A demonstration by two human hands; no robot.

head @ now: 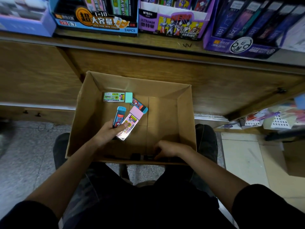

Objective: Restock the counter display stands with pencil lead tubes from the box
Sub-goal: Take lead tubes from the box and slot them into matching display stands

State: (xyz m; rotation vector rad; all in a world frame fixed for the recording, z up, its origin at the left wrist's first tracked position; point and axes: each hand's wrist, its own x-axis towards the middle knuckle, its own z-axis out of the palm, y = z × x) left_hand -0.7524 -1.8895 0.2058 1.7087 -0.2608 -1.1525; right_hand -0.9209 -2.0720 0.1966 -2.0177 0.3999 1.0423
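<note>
Box [186, 116], centre frame: nearly empty. Left hand [109, 131] grips blue-capped tube [119, 115], touching pink tube [130, 123]; green-capped tube [115, 97] lies loose beyond. Right hand [170, 148] curls at dark items [137, 157], lower box; grasp unclear. Display stands [97, 22], top: restocking judged nearly done.

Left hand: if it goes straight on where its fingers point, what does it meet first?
The pink-capped tube: the left hand, gripping the blue-capped tube, has a finger across it. Past that, probably the dark tube with a teal cap, though depth is unclear.
</note>
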